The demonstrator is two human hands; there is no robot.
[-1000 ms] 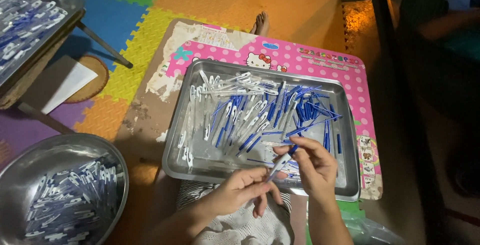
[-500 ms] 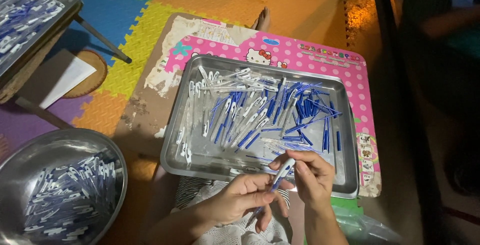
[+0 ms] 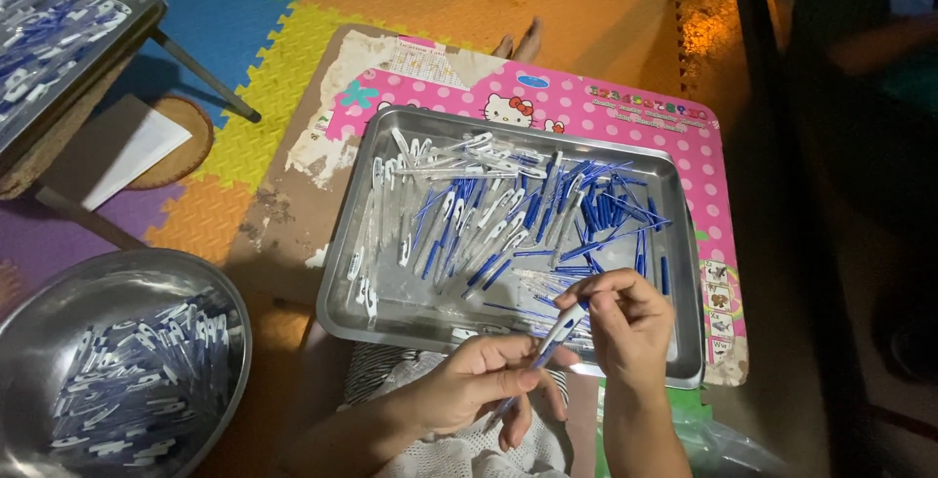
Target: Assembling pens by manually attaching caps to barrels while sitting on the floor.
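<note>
Fingers (image 3: 598, 300) closed tight, on both hands. Pinching one small white and blue pen (image 3: 559, 329) between them. Gripping the top end with the right hand (image 3: 630, 326). Holding the lower part with the left hand (image 3: 484, 385). Tilted up and to the right, with a thin blue tip poking out under the left hand.

Hanging just over the near rim of the metal tray (image 3: 344, 273), above a white knitted cloth (image 3: 469, 456) on the lap.

A second ago: right hand out over the tray, down among the loose blue sticks (image 3: 606, 209), left hand lower and a bit apart. Half a second ago: already coming together. Now pulled back to the near rim, both hands joined on the one pen. Looks like the reaching and picking is over for this pen, and now comes the work with both hands on it.

Inside the tray: white pieces (image 3: 440, 234) mostly on the left, blue sticks mostly on the right, all mixed in the middle. Under the tray, a pink spotted board (image 3: 625, 107).

Off to the left, well apart, a big metal bowl (image 3: 237, 341) with more white and blue pens. Under it all, a floor of bright foam mats (image 3: 254, 77). At the far side, somebody else's toes (image 3: 518, 44).
</note>
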